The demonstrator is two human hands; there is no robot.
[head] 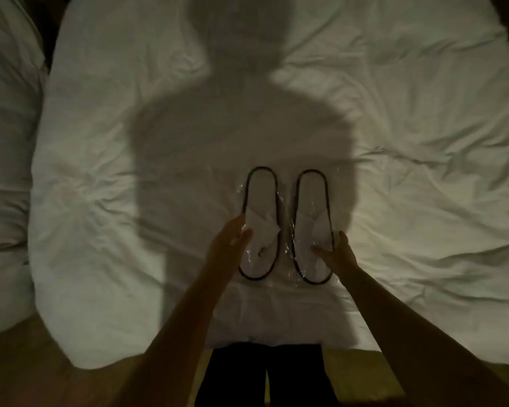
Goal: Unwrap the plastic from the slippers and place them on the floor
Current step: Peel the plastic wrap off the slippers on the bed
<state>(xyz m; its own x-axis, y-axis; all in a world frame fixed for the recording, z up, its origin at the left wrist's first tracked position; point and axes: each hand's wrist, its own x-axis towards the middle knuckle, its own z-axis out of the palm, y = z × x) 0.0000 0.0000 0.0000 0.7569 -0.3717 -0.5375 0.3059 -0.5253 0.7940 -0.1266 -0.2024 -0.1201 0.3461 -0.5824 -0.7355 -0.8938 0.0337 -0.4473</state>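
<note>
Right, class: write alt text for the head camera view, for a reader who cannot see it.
Two white slippers, still in clear plastic, lie side by side on a rumpled white bed. The left hand and right hand reach onto their near ends, fingers spread, in dim light.

I count two white slippers (288, 224) lying side by side, one clear plastic wrap (285, 201) around the pair, one white duvet (394, 142) under them, and two bare hands, the left hand (228, 245) and the right hand (337, 254).
</note>
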